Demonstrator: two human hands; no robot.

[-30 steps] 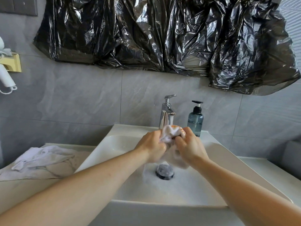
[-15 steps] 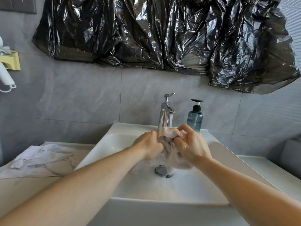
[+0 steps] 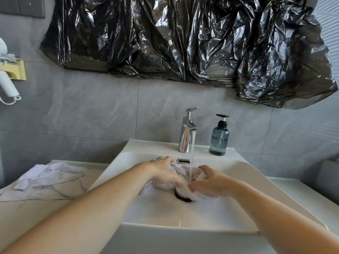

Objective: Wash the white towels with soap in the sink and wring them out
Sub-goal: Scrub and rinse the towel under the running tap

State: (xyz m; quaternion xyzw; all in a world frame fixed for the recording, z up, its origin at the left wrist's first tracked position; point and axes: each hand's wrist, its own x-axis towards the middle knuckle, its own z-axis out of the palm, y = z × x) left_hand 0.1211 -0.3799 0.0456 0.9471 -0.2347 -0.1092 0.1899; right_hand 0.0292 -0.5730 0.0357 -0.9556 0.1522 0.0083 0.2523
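Two white towels, two hands, one faucet and one soap bottle are visible. The wet towel [image 3: 180, 172] lies bunched in the basin of the white sink [image 3: 244, 173], over the dark drain [image 3: 181, 197], which shows only in part below the cloth; its bulk runs roughly left to right between the two hands, though the crumpled folds give no clear long axis. The left hand [image 3: 165, 171] rests on the left part of this towel with fingers curled into the cloth, gripping it; the right hand [image 3: 211, 182] pinches the right part of the same towel between thumb and bent fingers. The chrome faucet [image 3: 187, 132] stands at the back edge of the sink, and a stream of water [image 3: 192, 153] falls from its spout onto the towel between the hands. The soap bottle [image 3: 219, 139], blue-grey with a black pump, stands upright on the sink's back rim, just beside the faucet toward the right corner. The second towel [image 3: 47, 176] lies crumpled and spread on the counter [image 3: 27, 211] to the left of the sink, near the counter's back edge. Crinkled black plastic sheeting [image 3: 183, 39] hangs on the grey tiled wall above. A white hair dryer [image 3: 7, 85] hangs in a yellow holder at the left edge of the wall.
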